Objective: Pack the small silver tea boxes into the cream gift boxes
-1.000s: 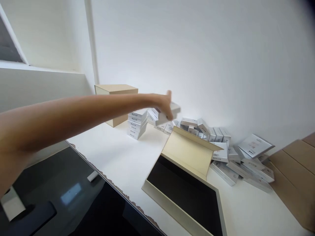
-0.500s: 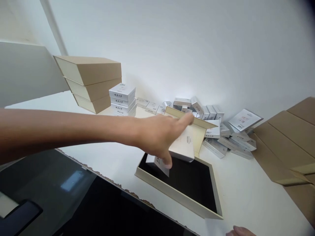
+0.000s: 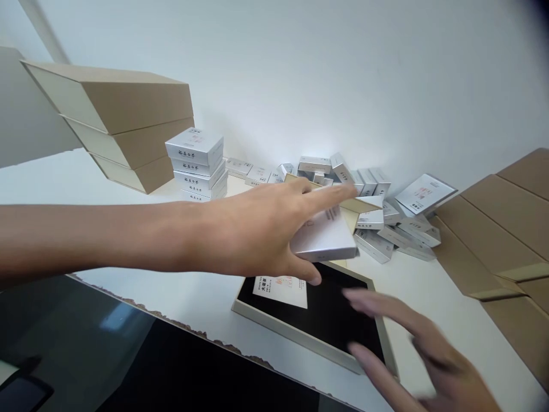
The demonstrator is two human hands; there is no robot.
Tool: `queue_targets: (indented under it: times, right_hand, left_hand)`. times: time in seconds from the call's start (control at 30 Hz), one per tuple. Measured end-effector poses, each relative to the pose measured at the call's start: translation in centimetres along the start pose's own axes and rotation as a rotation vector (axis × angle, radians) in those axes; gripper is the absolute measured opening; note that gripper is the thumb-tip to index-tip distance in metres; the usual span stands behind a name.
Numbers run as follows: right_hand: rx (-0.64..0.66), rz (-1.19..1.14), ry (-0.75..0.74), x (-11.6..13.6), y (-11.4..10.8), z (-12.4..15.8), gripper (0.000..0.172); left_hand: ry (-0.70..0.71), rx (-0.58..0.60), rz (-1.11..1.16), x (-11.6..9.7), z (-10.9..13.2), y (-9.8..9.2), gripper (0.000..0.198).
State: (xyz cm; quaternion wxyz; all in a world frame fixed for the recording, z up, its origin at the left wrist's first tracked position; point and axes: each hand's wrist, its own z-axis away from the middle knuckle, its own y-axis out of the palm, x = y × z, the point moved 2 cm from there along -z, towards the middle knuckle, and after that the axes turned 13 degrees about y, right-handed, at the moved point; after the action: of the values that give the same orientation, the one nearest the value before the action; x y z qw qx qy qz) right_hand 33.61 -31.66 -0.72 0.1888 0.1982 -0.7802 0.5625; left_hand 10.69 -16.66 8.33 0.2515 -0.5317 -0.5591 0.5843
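- The box hung over the tray, tilted, up and to the left of the right hand; the left hand had it.
- The tray's long axis ran left to right, its right end nearest the right hand; a second box lay in its left end.
- Left hand: clamped on the box, thumb low, forearm level from the left.
- Right hand: blurred, thumb and fingers apart, nothing between.

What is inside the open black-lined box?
Inside the open box, one white carton, partly covered, shows at left. The left hand, its held carton and the right hand cover parts; anything beneath cannot be seen.
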Motion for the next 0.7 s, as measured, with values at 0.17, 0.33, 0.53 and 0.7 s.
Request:
queue_targets:
  times: [0.17,0.33,0.53,0.7]
  right_hand:
    - [0.683,0.294,0.046,4.1,3.4,-7.7,0.061]
    - [0.733,0.316,0.027,4.9,5.8,-8.5,0.071]
    - [0.426,0.262,0.053,2.3,1.1,-6.4,0.076]
    - [-0.086,0.052,0.06,-2.1,-4.1,-2.4,0.087]
  left_hand:
    - [-0.269,-0.195,0.266,0.1,2.7,-0.5,0.081]
    - [-0.59,-0.248,0.651,1.1,5.2,0.4,0.063]
    - [-0.641,-0.184,0.865,2.0,4.5,1.5,0.048]
    - [-0.411,-0.181,1.031,1.7,2.5,2.7,0.038]
